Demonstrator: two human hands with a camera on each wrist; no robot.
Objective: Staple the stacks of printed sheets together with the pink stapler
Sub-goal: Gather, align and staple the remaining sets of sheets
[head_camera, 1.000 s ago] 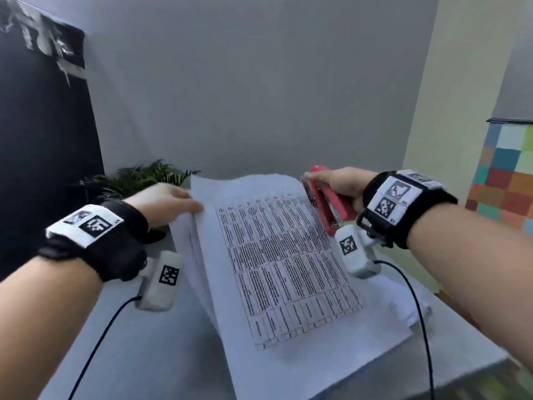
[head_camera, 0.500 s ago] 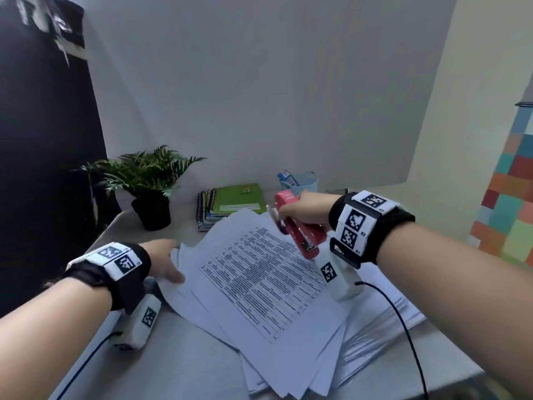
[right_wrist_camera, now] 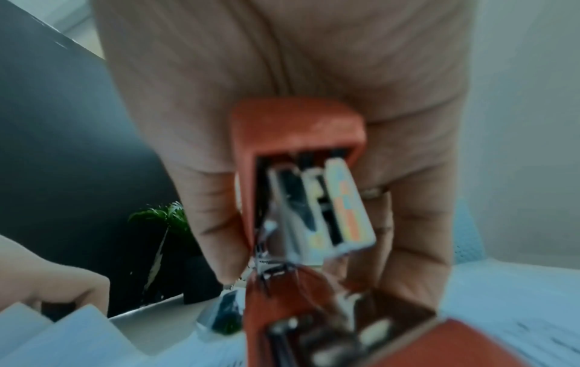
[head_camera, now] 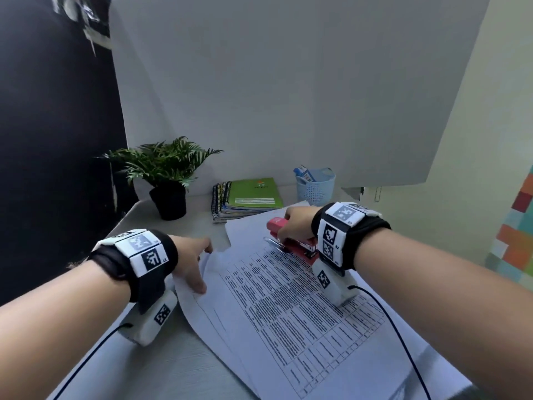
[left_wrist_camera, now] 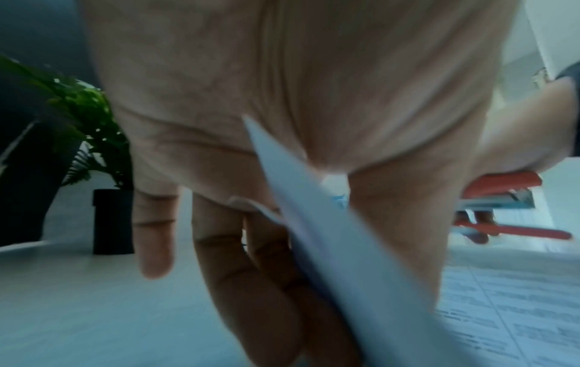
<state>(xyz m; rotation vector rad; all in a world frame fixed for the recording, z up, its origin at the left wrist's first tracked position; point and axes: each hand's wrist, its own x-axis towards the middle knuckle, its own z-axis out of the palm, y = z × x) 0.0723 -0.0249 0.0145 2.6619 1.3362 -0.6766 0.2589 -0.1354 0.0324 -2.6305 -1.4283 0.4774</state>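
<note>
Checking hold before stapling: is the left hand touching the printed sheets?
Touching. The left wrist view shows the left hand with a sheet edge of the printed sheets running between thumb and fingers.

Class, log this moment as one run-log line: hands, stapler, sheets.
left hand: holds sheet edge | right hand: grips pink stapler, open, over printed sheets | staple: not yet pressed

Soft, even room light; sharp head view, blurred wrist views

In the head view the wall (head_camera: pixel 288 82) is evenly lit with faint shadows and no glare, the printed sheets (head_camera: pixel 302 298) read clearly, and straight lines bow toward the edges. Both wrist views are dimmer and bluish — the left hand (left_wrist_camera: pixel 282 124) fills its picture, smeared, with a sheet edge streaked across it; the stapler (right_wrist_camera: pixel 301 178) is soft, its near end most blurred.
</note>
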